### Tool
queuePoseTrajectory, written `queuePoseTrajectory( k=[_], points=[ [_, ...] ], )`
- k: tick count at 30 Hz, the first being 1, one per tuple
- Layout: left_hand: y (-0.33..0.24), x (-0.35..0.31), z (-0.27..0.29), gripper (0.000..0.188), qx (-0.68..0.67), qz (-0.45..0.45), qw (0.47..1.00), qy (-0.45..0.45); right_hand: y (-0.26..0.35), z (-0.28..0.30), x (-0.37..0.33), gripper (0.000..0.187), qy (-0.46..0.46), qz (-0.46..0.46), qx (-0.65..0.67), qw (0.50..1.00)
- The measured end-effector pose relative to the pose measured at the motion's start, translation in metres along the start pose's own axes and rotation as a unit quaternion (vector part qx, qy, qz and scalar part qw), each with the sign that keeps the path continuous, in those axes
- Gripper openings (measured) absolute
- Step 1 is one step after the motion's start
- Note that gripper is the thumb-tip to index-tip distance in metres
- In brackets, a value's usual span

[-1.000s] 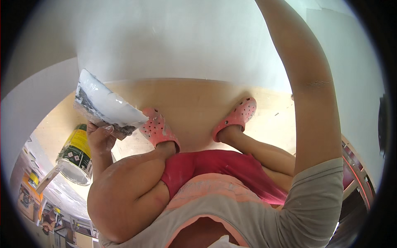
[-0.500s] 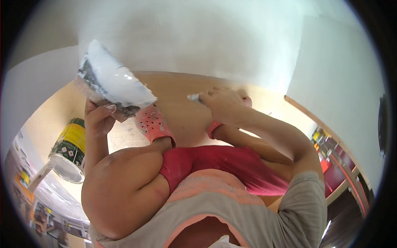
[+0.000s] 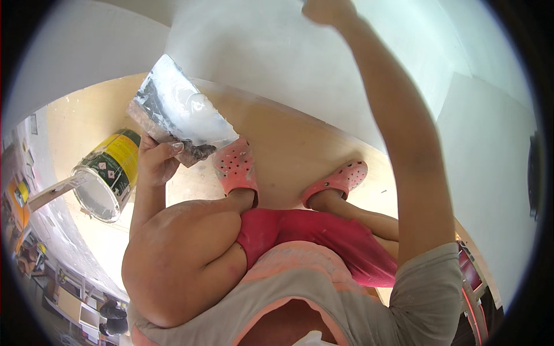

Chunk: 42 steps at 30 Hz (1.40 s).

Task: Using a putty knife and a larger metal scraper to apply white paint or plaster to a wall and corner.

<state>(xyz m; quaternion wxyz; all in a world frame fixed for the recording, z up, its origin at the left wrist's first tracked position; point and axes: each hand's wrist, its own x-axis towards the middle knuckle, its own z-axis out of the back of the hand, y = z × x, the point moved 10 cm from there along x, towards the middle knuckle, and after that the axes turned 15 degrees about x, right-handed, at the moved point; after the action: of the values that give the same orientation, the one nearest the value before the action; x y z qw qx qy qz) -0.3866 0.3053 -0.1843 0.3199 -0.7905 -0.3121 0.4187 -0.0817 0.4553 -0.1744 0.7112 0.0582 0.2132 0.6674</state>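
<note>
Overhead, a white plastered wall [image 3: 277, 63] fills the upper half of the view and meets a second white wall [image 3: 496, 173] at a corner on the right. Below them runs a pale wooden platform [image 3: 288, 144] on which the person stands, wearing two pink perforated clogs [image 3: 236, 167]. One left hand [image 3: 156, 161] is closed around the lower edge of one flat plastering board [image 3: 179, 112], held near the wall and smeared with white filler and darker residue. One right hand [image 3: 329, 10] is raised high against the wall at the top edge; it looks clenched, though whether it holds a tool cannot be told from here. One open paint tin [image 3: 109, 173], yellow and green outside and white inside, sits at the left.
</note>
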Motion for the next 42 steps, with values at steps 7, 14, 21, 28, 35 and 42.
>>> queuePoseTrajectory(
  k=[7, 14, 21, 28, 35, 42],
  points=[
    [0.003, 0.007, 0.003, 0.055, -0.01, -0.001, 1.0, -0.02, 0.083, -0.097, -0.169, 0.026, 0.237, 0.031, 0.043, 0.97],
    [0.002, 0.001, 0.005, 0.055, -0.001, -0.02, 0.999, -0.026, 0.039, 0.001, -0.014, 0.034, -0.066, 0.061, 0.026, 0.996],
    [0.006, -0.02, 0.017, 0.053, -0.019, 0.009, 0.999, -0.029, 0.085, -0.082, -0.036, 0.03, 0.091, 0.077, -0.014, 0.993],
    [0.01, 0.002, 0.017, 0.054, 0.05, -0.014, 0.998, -0.032, 0.069, -0.05, -0.149, 0.025, 0.029, 0.102, 0.136, 0.985],
    [-0.033, 0.06, -0.066, 0.046, 0.254, -0.067, 0.961, 0.087, 0.102, 0.085, -0.135, 0.033, -0.128, 0.266, 0.208, 0.933],
    [-0.058, 0.092, -0.128, 0.04, 0.218, -0.107, 0.96, 0.143, 0.098, 0.106, -0.144, 0.028, -0.171, 0.264, 0.124, 0.941]
  ],
)
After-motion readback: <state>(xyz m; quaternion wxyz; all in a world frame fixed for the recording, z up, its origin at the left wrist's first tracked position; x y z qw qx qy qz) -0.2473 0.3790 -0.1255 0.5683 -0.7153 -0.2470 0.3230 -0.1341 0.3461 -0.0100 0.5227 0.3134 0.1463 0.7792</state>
